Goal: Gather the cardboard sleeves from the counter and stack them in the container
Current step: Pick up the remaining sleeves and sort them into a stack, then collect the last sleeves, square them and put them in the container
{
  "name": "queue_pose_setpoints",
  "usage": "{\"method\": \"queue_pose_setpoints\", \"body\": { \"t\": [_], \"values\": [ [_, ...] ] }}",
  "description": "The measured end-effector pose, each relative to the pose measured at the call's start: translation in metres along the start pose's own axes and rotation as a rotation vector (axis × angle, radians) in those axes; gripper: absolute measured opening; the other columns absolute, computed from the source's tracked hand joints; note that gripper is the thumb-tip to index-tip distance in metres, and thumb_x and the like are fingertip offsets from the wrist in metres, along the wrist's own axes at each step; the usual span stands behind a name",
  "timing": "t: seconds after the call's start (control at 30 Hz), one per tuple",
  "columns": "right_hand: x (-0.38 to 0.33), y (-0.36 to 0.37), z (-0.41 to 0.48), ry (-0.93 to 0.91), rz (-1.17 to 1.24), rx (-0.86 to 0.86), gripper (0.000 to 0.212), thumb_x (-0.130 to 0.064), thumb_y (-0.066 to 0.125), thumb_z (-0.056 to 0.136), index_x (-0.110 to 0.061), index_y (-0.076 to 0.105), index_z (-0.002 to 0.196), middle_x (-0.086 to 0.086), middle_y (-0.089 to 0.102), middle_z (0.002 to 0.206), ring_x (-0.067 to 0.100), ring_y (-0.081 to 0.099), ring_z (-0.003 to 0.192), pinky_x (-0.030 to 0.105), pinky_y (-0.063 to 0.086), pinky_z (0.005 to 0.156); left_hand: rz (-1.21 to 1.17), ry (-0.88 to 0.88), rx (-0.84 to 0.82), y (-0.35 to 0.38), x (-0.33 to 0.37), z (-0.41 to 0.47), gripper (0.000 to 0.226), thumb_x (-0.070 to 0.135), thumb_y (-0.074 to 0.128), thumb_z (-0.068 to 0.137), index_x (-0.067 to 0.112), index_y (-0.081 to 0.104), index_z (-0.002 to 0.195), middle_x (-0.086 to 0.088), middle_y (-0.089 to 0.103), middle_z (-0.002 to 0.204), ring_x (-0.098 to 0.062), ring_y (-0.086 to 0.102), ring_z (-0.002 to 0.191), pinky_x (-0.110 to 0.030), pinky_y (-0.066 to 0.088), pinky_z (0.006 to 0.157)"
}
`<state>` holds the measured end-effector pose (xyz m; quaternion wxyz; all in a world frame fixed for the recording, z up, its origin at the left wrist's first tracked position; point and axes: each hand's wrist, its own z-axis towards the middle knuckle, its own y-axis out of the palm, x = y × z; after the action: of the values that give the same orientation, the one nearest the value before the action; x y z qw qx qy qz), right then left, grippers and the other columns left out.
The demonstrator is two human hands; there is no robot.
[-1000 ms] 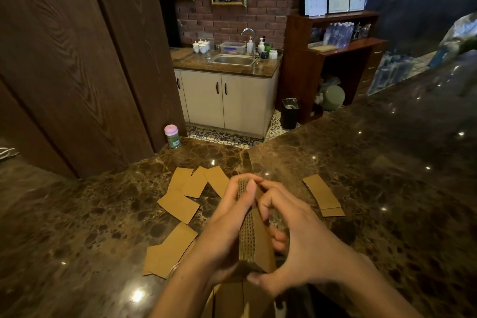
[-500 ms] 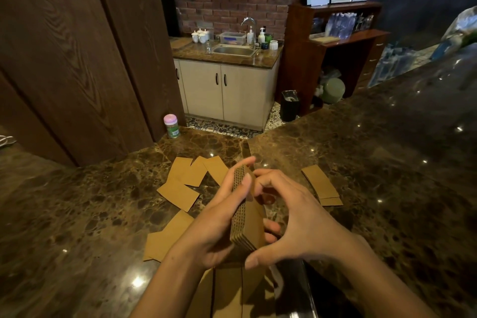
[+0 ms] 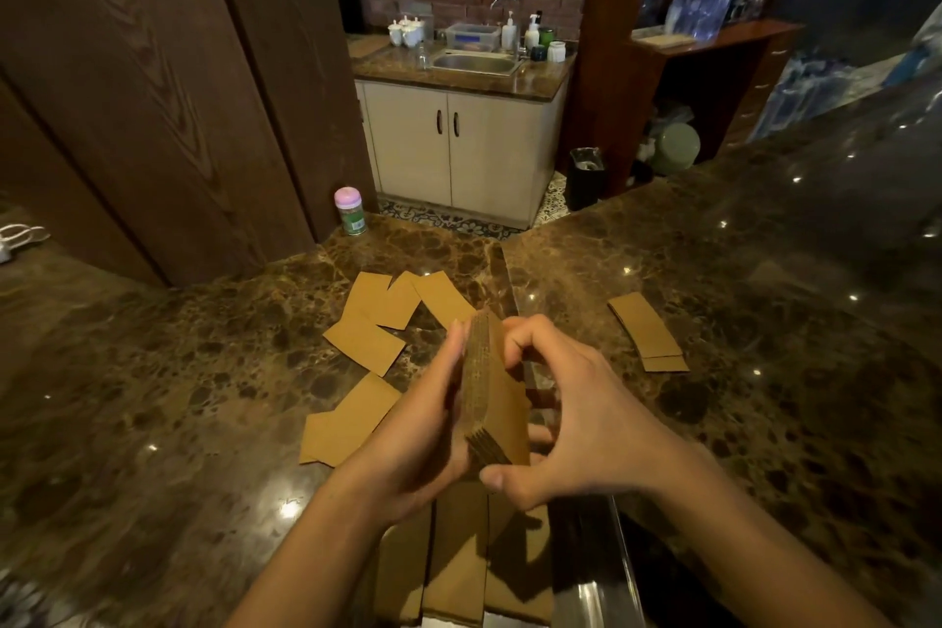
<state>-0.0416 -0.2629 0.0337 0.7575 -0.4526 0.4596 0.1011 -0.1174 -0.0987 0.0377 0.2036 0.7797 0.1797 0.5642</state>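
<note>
**Inspector:** Head view. State of the hands?

**Assistant:** The left hand (image 3: 423,428) lay with straight fingers flat against the left face of the stack of sleeves (image 3: 497,403), which stood on edge over the container (image 3: 591,592). The right hand (image 3: 581,423) gripped the stack, thumb at the near corner and fingers curled at the far end.

**Inspector:** Elsewhere?

**Assistant:** Loose sleeves (image 3: 364,347) lay scattered on the bench (image 3: 153,398). A further pair (image 3: 645,329) lay apart, to the right.
</note>
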Motion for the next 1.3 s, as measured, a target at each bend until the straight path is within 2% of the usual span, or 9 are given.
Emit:
{"method": "queue_pose_setpoints", "body": {
  "t": [0.13, 0.2, 0.3, 0.4, 0.73, 0.93, 1.07, 1.2, 1.3],
  "values": [
    [0.009, -0.009, -0.017, 0.058, 0.192, 0.024, 0.063, -0.048, 0.083, 0.064, -0.028, 0.048, 0.112, -0.019, 0.064, 0.115, 0.007, 0.065, 0.106, 0.027, 0.057, 0.088, 0.977, 0.284, 0.206, -0.041, -0.02, -0.024, 0.029, 0.063, 0.052, 0.093, 0.047, 0.056, 0.117, 0.021, 0.07, 0.1, -0.002, 0.068, 0.088, -0.042, 0.06, 0.083],
    [0.016, -0.011, -0.028, 0.127, 0.319, -0.011, 0.063, -0.049, 0.08, 0.065, -0.025, 0.049, 0.113, -0.013, 0.063, 0.099, 0.004, 0.061, 0.087, 0.026, 0.055, 0.075, 1.512, 0.343, 0.106, -0.057, -0.032, -0.033, 0.039, 0.071, 0.057, 0.084, 0.041, 0.058, 0.108, 0.023, 0.061, 0.107, 0.005, 0.057, 0.099, -0.031, 0.051, 0.089],
    [0.023, -0.005, -0.04, 0.253, 0.467, -0.144, 0.082, -0.062, 0.084, 0.061, -0.018, 0.048, 0.12, 0.014, 0.059, 0.099, 0.01, 0.06, 0.084, 0.025, 0.053, 0.073, 1.949, 0.025, -0.18, -0.057, -0.048, -0.036, 0.054, 0.071, 0.058, 0.081, 0.038, 0.055, 0.123, 0.012, 0.053, 0.129, -0.011, 0.044, 0.126, -0.04, 0.028, 0.108],
    [0.024, 0.011, -0.045, 0.297, 0.368, -0.237, 0.074, -0.052, 0.082, 0.062, -0.018, 0.048, 0.118, -0.004, 0.06, 0.099, -0.006, 0.061, 0.085, 0.019, 0.053, 0.077, 2.208, -0.125, -0.319, -0.053, -0.069, -0.025, 0.053, 0.046, 0.059, 0.094, 0.023, 0.045, 0.14, -0.011, 0.043, 0.143, -0.031, 0.037, 0.134, -0.05, 0.021, 0.106],
    [0.005, 0.013, -0.044, 0.405, -0.288, -0.528, 0.071, -0.066, 0.085, 0.068, -0.045, 0.038, 0.117, -0.029, 0.043, 0.118, -0.001, 0.047, 0.108, 0.025, 0.051, 0.091, 2.112, -0.158, -0.252, -0.066, -0.084, -0.025, 0.062, 0.037, 0.067, 0.09, 0.026, 0.035, 0.142, -0.008, 0.029, 0.149, -0.03, 0.029, 0.134, -0.045, 0.035, 0.104],
    [0.005, 0.044, -0.037, 0.25, -0.4, -0.526, 0.071, -0.064, 0.084, 0.07, -0.037, 0.036, 0.114, -0.016, 0.041, 0.125, 0.007, 0.043, 0.114, 0.032, 0.043, 0.101, 2.153, -0.138, -0.299, -0.072, -0.082, -0.03, 0.058, 0.03, 0.061, 0.095, 0.023, 0.037, 0.147, -0.007, 0.035, 0.148, -0.028, 0.034, 0.133, -0.043, 0.037, 0.102],
    [0.012, 0.07, -0.03, 0.202, -0.432, -0.518, 0.078, -0.063, 0.083, 0.071, -0.033, 0.037, 0.127, -0.008, 0.03, 0.15, 0.017, 0.03, 0.138, 0.039, 0.032, 0.114, 2.077, -0.055, -0.175, -0.096, -0.09, -0.04, 0.056, 0.048, 0.086, 0.051, 0.028, 0.073, 0.101, 0.003, 0.061, 0.11, -0.014, 0.065, 0.083, -0.029, 0.058, 0.058],
    [0.019, 0.086, -0.027, 0.145, -0.498, -0.489, 0.087, -0.058, 0.086, 0.07, -0.026, 0.037, 0.135, -0.001, 0.022, 0.16, 0.023, 0.017, 0.148, 0.038, 0.022, 0.121, 2.039, -0.004, -0.087, -0.105, -0.095, -0.047, 0.077, 0.041, 0.082, 0.044, 0.016, 0.067, 0.115, -0.004, 0.059, 0.12, -0.015, 0.071, 0.071, -0.027, 0.056, 0.046],
    [0.028, 0.1, -0.027, 0.114, -0.53, -0.467, 0.086, -0.058, 0.085, 0.068, -0.025, 0.037, 0.131, 0.001, 0.022, 0.158, 0.023, 0.018, 0.147, 0.039, 0.025, 0.12, 2.025, -0.104, -0.018, -0.099, -0.086, -0.049, 0.099, 0.056, 0.085, 0.021, 0.014, 0.074, 0.111, 0.001, 0.072, 0.094, -0.012, 0.068, 0.06, -0.024, 0.051, 0.038]
  ]
}}
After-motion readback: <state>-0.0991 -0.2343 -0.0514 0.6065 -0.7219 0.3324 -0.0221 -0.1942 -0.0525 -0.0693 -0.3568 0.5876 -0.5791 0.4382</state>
